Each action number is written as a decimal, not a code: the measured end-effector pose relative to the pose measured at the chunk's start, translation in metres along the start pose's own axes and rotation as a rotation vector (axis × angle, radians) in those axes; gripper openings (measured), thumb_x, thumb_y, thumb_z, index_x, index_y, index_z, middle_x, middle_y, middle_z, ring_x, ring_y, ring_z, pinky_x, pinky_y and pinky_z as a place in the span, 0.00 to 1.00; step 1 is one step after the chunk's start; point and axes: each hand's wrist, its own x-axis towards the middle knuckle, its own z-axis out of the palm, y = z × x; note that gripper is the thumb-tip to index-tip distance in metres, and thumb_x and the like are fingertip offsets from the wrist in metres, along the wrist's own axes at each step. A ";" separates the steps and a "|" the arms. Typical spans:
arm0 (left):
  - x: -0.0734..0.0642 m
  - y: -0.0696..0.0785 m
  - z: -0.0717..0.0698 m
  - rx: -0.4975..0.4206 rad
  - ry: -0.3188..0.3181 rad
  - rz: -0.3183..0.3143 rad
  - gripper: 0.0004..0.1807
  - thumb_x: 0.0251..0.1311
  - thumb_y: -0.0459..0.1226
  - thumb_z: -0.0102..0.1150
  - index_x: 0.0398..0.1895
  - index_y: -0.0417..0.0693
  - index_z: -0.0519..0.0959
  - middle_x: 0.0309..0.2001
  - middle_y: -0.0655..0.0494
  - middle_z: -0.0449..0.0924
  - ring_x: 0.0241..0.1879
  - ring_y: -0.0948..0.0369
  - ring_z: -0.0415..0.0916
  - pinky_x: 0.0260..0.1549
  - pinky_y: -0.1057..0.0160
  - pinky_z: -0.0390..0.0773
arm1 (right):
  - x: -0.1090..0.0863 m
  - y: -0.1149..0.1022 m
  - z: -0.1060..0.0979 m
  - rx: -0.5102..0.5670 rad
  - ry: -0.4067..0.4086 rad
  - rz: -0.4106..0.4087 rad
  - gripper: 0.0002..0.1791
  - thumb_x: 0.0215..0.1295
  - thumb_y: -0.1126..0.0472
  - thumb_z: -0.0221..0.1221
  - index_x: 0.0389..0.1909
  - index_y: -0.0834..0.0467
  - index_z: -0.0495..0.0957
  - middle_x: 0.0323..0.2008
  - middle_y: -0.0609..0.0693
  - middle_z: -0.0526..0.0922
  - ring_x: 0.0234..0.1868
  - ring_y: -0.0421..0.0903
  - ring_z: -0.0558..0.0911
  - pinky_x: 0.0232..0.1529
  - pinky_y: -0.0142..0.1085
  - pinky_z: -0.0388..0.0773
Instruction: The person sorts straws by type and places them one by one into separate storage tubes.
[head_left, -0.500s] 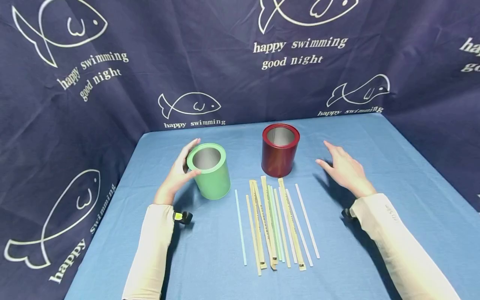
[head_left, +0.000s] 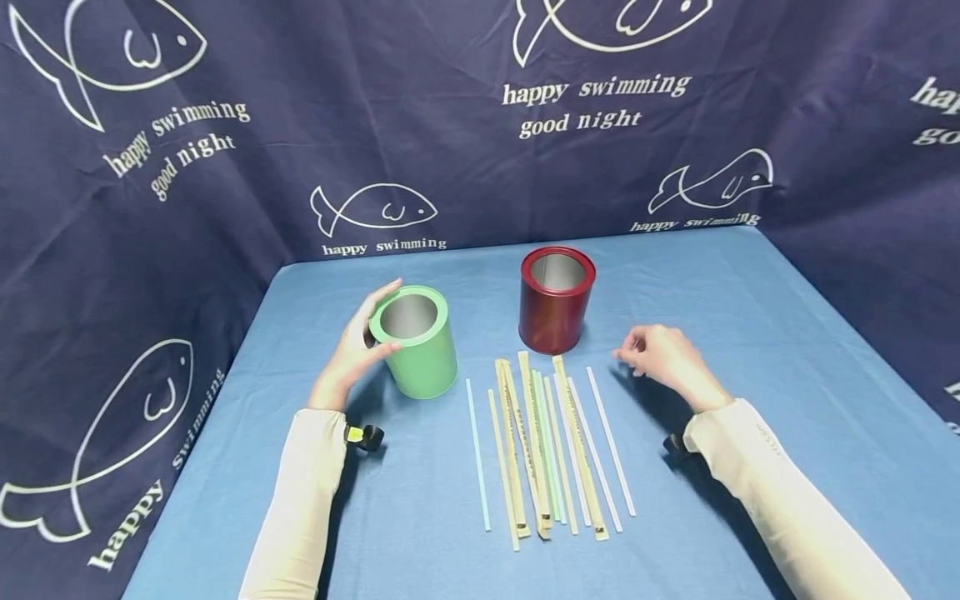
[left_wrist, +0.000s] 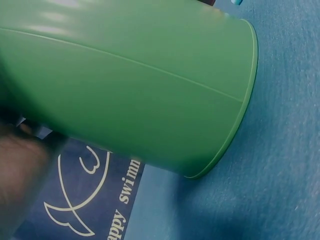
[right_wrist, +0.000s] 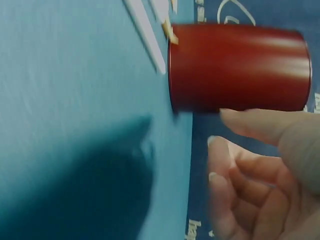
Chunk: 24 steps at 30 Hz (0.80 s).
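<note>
My left hand (head_left: 349,357) holds the green tin can (head_left: 426,367) from its left side, the thumb over the near rim and the fingers round the far side. The can stands upright on the table, its mouth facing up. To the right, my right hand (head_left: 666,358) hovers above the cloth with loosely curled fingers and nothing in it. In the right wrist view its thumb (right_wrist: 260,122) and fingertips are apart. Closest to that hand are the upright red tin can (head_left: 553,321) and a pale pink straw (head_left: 611,442).
Several thin straws lie side by side in the middle: a light blue one (head_left: 477,454) at the left, then yellow, green and pink ones. Among them are straws in paper sleeves (head_left: 581,450). Blue cloth (head_left: 420,517) covers the table; dark fish-print curtains (head_left: 480,167) stand behind and beside it.
My right hand has come a little nearer and lower, and its spread fingers have curled in. My left hand stays on the green can. The whole view has shifted slightly.
</note>
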 end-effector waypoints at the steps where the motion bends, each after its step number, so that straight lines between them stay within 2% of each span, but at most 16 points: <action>1: 0.000 0.000 0.000 0.001 0.002 0.001 0.53 0.49 0.50 0.71 0.74 0.41 0.55 0.74 0.47 0.57 0.64 0.65 0.65 0.64 0.71 0.65 | -0.001 -0.002 0.002 0.023 -0.049 0.002 0.11 0.63 0.53 0.60 0.27 0.56 0.79 0.20 0.47 0.83 0.23 0.40 0.81 0.26 0.34 0.71; 4: -0.001 -0.001 -0.001 0.005 0.007 0.004 0.53 0.49 0.51 0.71 0.74 0.41 0.56 0.74 0.48 0.57 0.65 0.66 0.65 0.64 0.72 0.65 | -0.006 -0.010 0.007 0.083 -0.150 0.013 0.12 0.62 0.54 0.61 0.25 0.59 0.78 0.20 0.48 0.83 0.23 0.41 0.81 0.25 0.33 0.74; 7: -0.001 -0.002 0.000 0.010 0.011 0.008 0.52 0.50 0.51 0.70 0.73 0.41 0.56 0.74 0.44 0.56 0.65 0.66 0.64 0.64 0.72 0.64 | -0.009 -0.017 0.011 0.090 -0.201 0.028 0.14 0.61 0.54 0.63 0.23 0.60 0.78 0.18 0.47 0.81 0.21 0.41 0.80 0.24 0.33 0.75; 10: -0.001 -0.003 0.000 0.019 0.014 0.002 0.49 0.51 0.46 0.70 0.73 0.40 0.57 0.74 0.41 0.55 0.65 0.66 0.64 0.65 0.72 0.63 | -0.012 -0.021 0.014 0.051 -0.229 0.035 0.17 0.59 0.51 0.64 0.21 0.59 0.77 0.14 0.46 0.78 0.19 0.40 0.78 0.25 0.32 0.74; 18: 0.000 0.003 0.003 0.049 0.036 -0.051 0.45 0.51 0.35 0.67 0.73 0.42 0.57 0.74 0.45 0.57 0.65 0.67 0.63 0.64 0.72 0.64 | -0.019 -0.023 0.024 -0.022 -0.293 0.054 0.20 0.55 0.46 0.66 0.15 0.56 0.79 0.11 0.45 0.77 0.17 0.40 0.77 0.25 0.33 0.72; 24: -0.001 0.003 0.005 0.064 0.060 -0.060 0.44 0.48 0.28 0.64 0.72 0.42 0.58 0.73 0.44 0.59 0.63 0.67 0.65 0.63 0.73 0.65 | -0.023 -0.021 0.033 -0.056 -0.298 0.077 0.20 0.53 0.46 0.67 0.13 0.55 0.79 0.09 0.44 0.76 0.15 0.39 0.77 0.25 0.32 0.71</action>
